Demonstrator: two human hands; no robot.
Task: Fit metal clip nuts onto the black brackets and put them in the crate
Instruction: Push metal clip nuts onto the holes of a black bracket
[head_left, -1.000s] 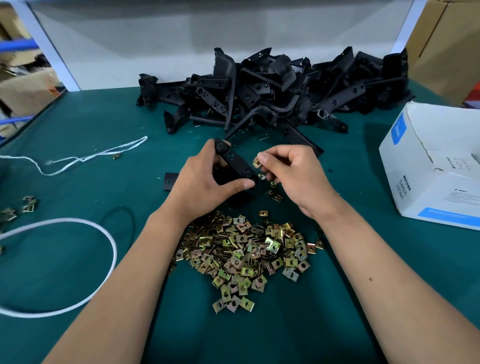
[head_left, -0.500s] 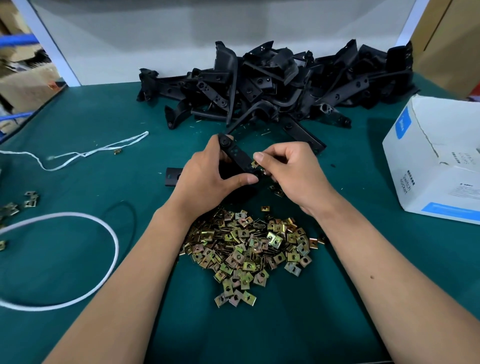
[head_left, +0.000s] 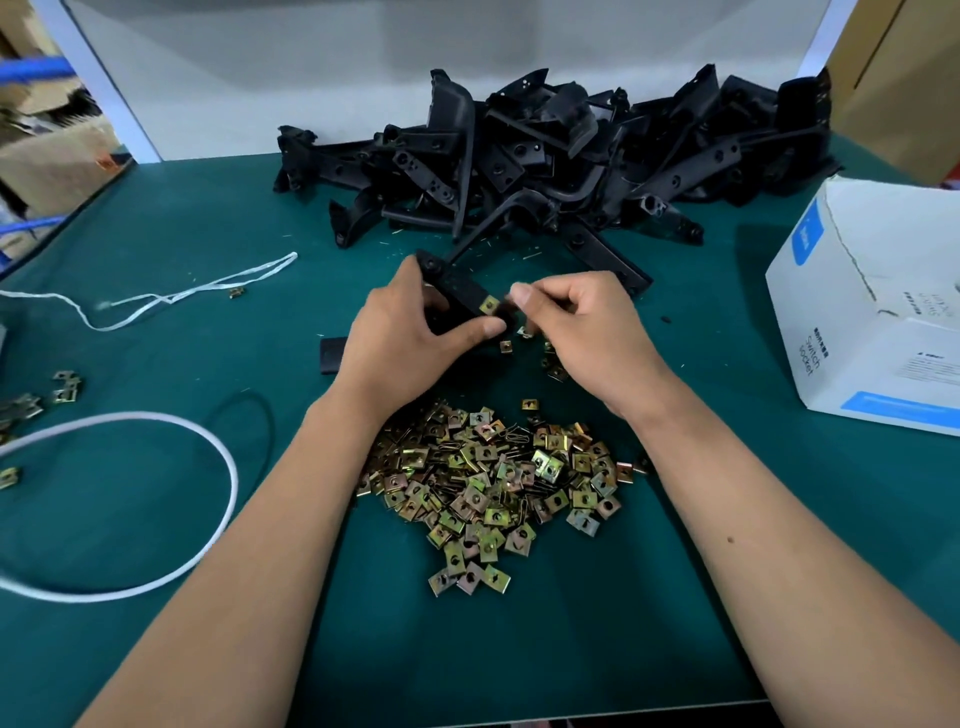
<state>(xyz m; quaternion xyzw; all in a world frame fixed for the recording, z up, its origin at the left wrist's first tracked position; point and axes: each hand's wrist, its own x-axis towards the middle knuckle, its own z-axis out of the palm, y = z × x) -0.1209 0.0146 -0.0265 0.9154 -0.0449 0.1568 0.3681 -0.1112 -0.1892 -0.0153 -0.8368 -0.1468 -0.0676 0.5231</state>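
L hand (head_left: 410, 343) grips black bracket (head_left: 457, 288), clip nut (head_left: 489, 305) seated on its end. R hand (head_left: 582, 332) fingers curled beside nut; pinch unclear. Nut pile (head_left: 493, 478) below.

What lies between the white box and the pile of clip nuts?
In the head view, the right forearm crosses between the white box and the clip nut pile; otherwise green mat.

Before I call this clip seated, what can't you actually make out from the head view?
- Bracket: lower part hidden behind the left hand.
- Clip nut on the bracket: too small to tell if it is fully seated.
- Right hand: curled fingers hide whether it holds another clip.
- Crate: not in view.
- White box: cut off by the right edge; contents unseen.
- Print on the box: too blurred to read fully.
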